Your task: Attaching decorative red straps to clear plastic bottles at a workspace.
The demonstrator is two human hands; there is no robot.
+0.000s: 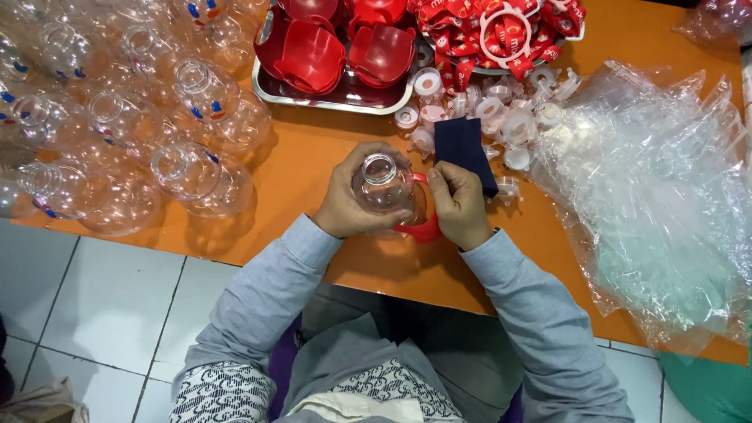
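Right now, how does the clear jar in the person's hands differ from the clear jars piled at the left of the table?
The held jar sits between the left hand and right hand, while the piled jars lie loose and untouched on the orange table. The held jar has a red piece against it; the piled jars carry none. The held jar's mouth faces up, while many piled jars are tipped sideways. Both are clear, rounded and open-mouthed.

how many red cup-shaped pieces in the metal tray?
4 visible in the metal tray: two in front, front-left red piece and front-right red piece; two behind, cut off by the frame's top edge, back-left red piece and back-right red piece. More may be out of view.
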